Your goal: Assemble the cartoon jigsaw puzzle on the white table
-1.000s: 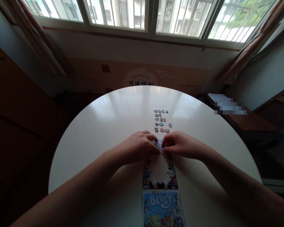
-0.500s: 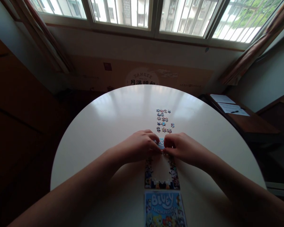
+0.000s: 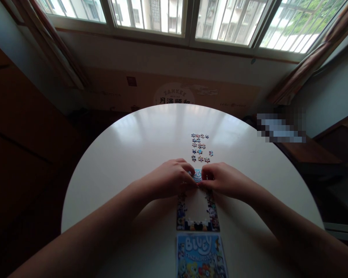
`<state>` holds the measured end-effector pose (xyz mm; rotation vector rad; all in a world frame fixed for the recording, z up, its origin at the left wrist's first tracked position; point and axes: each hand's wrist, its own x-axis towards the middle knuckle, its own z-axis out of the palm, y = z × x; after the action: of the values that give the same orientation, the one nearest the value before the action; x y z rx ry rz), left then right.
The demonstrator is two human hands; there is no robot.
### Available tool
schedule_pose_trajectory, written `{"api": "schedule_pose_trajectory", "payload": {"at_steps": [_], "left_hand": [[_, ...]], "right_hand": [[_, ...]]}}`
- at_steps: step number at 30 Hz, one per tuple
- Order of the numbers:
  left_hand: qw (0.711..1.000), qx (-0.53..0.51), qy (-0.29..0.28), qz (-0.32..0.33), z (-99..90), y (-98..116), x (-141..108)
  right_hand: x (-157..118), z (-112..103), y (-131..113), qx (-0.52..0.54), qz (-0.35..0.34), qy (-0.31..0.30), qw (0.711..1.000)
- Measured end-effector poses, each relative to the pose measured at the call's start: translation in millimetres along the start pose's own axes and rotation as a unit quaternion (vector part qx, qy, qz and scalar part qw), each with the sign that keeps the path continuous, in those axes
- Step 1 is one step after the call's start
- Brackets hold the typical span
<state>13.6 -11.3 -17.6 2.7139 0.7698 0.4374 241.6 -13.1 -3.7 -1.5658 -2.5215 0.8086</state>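
A partly filled jigsaw puzzle (image 3: 181, 216) lies on the round white table, its border joined and its middle bare. At its far end, my left hand (image 3: 178, 175) and my right hand (image 3: 217, 177) nearly meet, fingers pinched together over the blue lettered section (image 3: 197, 175). What is between the fingertips of each is too small to make out. Beyond the hands lie several loose puzzle pieces (image 3: 200, 151) in rough rows. Nearest to me is a blue picture sheet (image 3: 201, 255) marked BLUEY, just below the puzzle.
The round white table (image 3: 110, 166) fills the centre. Past its far edge are a printed box or panel (image 3: 232, 94) and windows (image 3: 226, 19). A brown side table (image 3: 316, 150) stands at the right, with a blurred patch over it.
The fingers of my right hand have shifted slightly at the puzzle's far end. My left hand has hardly moved.
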Motion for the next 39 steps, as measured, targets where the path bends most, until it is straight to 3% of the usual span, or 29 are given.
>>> {"api": "schedule_pose_trajectory", "payload": {"at_steps": [8,14,24,39], "left_hand": [[1.000,-0.015,0.012,-0.003,0.9,-1.8,-1.2],[1.000,-0.016,-0.005,-0.017,-1.6,0.8,-0.9],[0.999,-0.023,-0.006,-0.023,-2.1,1.0,-0.7],[0.999,0.042,-0.008,-0.003,-1.5,7.7,-0.4]], "right_hand": [[3.5,-11.1,2.6,-0.002,0.014,-0.030,0.999],[-2.3,-25.2,10.0,0.001,0.012,-0.012,1.000],[0.5,-10.6,-1.3,-0.057,0.020,-0.040,0.997],[3.1,-10.6,-1.9,-0.057,0.015,-0.076,0.995]]}}
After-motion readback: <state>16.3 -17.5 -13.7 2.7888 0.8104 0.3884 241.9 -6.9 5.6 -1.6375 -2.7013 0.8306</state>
